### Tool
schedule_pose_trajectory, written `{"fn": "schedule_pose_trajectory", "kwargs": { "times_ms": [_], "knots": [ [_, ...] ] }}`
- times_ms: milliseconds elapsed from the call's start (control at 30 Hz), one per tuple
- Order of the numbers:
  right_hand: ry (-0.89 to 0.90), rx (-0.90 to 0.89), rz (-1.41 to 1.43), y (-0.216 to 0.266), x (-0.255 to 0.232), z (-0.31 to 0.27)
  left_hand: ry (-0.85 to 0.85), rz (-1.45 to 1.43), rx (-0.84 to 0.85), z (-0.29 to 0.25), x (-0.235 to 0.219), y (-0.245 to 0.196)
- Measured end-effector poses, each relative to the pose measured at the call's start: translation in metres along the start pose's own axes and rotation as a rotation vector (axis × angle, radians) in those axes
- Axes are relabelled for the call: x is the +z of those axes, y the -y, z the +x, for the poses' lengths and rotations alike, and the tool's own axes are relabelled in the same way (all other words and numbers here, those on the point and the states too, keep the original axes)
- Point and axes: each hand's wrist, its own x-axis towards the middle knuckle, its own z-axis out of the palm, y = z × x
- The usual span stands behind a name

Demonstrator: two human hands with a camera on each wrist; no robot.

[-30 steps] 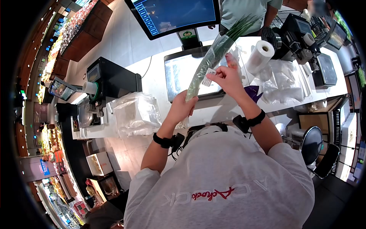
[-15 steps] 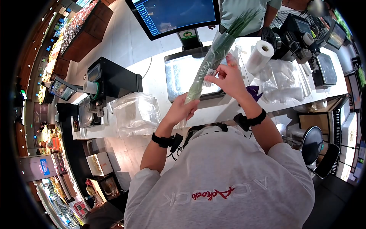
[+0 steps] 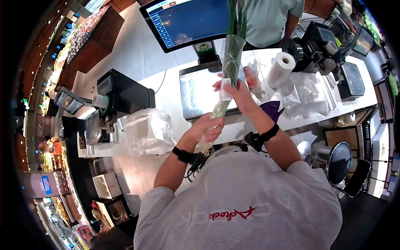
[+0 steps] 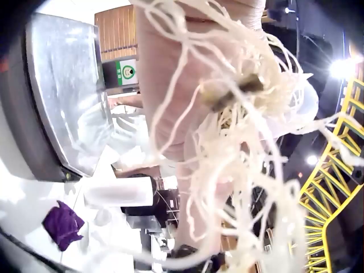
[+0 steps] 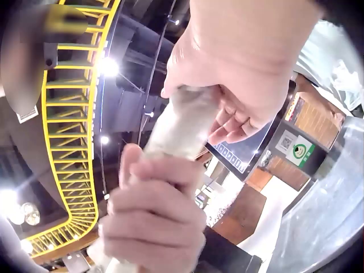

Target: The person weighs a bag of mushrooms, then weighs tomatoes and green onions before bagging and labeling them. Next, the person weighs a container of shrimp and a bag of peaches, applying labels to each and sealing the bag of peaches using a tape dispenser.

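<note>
A bunch of scallions (image 3: 231, 56) in a clear plastic sleeve stands steeply over the counter scale, leafy end away from the person. The left hand (image 3: 206, 130) grips its pale lower end, with stringy white roots (image 4: 227, 148) hanging out below in the left wrist view. Higher up, the right hand (image 3: 241, 96) holds the sleeve, thumb over a white printed label (image 3: 225, 89) and fingers showing on the far side. In the right wrist view, the left hand (image 5: 156, 216) wraps the pale stalks (image 5: 185, 128) beneath the right hand (image 5: 242, 79).
Behind the bunch lie the scale's metal plate (image 3: 200, 89) and a lit screen (image 3: 189, 25). To the right are a bag roll (image 3: 280, 71), flat plastic bags (image 3: 306, 93), a purple item (image 3: 273, 110) and a bagged reddish item (image 3: 251, 78). Another person (image 3: 268, 23) stands across the counter.
The bunch has swung from leaning right to nearly straight ahead, its roots now showing below the left hand. The right hand has gone from pinching at the label to gripping round the sleeve.
</note>
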Motion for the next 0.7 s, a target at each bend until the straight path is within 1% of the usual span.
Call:
{"fn": "schedule_pose_trajectory", "kwargs": {
  "times_ms": [67,100,167,200,300,333,367,433,533,567,600,633,700],
  "knots": [
    [0.066,0.044,-0.025,-0.002,-0.001,-0.007,0.086,-0.09,-0.019,0.001,0.002,-0.003],
    [0.085,0.075,-0.12,-0.008,-0.006,-0.013,0.128,-0.139,-0.026,0.001,0.002,-0.003],
    [0.132,0.138,-0.312,-0.02,-0.024,-0.022,0.135,-0.136,-0.021,-0.001,-0.005,-0.001],
    [0.266,0.172,-0.387,-0.018,-0.036,-0.022,0.137,-0.136,-0.018,-0.001,-0.008,-0.001],
    [0.118,0.166,-0.103,-0.031,-0.054,-0.018,0.043,0.004,-0.018,-0.003,-0.002,-0.005],
    [0.105,0.171,-0.083,-0.01,-0.042,-0.014,-0.002,0.107,-0.034,-0.001,-0.002,-0.004],
    [0.019,0.119,0.056,0.007,-0.025,-0.014,-0.045,0.213,-0.051,0.003,-0.002,-0.005],
    [-0.023,0.129,-0.125,0.021,-0.015,-0.013,-0.11,0.417,-0.075,0.006,0.002,-0.008],
    [-0.161,0.077,-0.398,0.019,-0.027,-0.011,-0.162,0.673,-0.082,0.009,0.008,-0.022],
    [-0.279,0.048,-0.242,0.015,-0.033,-0.01,-0.176,0.73,-0.084,0.01,0.008,-0.024],
    [-0.316,0.089,-0.185,0.018,-0.042,-0.007,-0.194,0.781,-0.087,0.01,0.008,-0.024],
    [-0.353,0.134,-0.125,0.021,-0.052,-0.006,-0.25,0.827,-0.036,0.01,0.008,-0.024],
    [-0.478,0.069,-0.082,0.032,-0.063,-0.002,-0.366,0.915,0.063,0.01,0.007,-0.027]
  ]
}}
